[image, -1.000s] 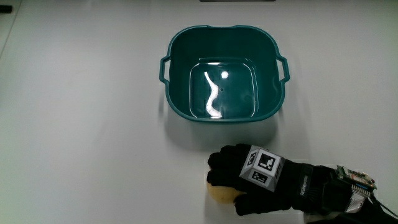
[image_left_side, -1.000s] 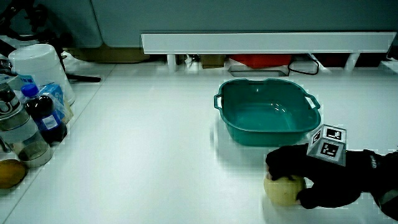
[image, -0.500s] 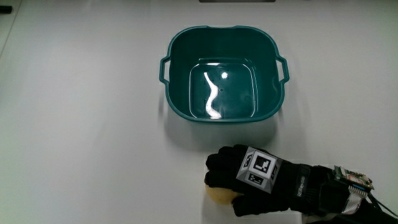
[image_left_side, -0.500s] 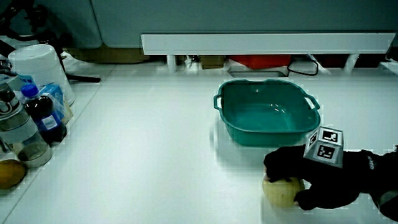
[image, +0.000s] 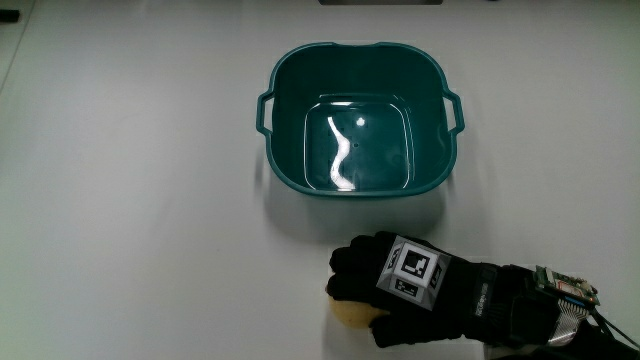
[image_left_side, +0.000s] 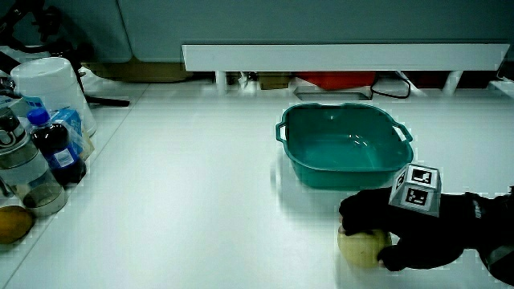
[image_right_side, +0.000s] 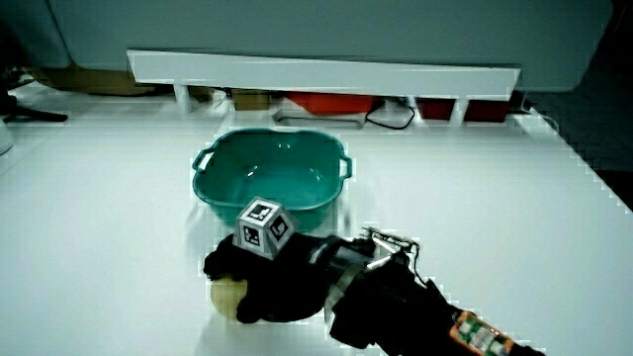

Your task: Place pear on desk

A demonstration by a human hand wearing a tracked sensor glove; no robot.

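Main view shows the pear (image: 350, 311) resting on the tabletop (image: 140, 200), just nearer the person than the teal basin (image: 358, 118), with the hand (image: 395, 290) over it, fingers (image_left_side: 361, 217) curled around it; I judge only the release remains. The basin holds nothing

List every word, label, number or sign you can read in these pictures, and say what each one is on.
No readable text anywhere.
Cube on the back of the hand: black-and-white square patterns, no letters or numbers.
Glove cuff: a small pale mark, too blurred to read.
Bottles at the table's edge in a side view: labels too small to read.
Teal tub and the pear under the hand: no markings.
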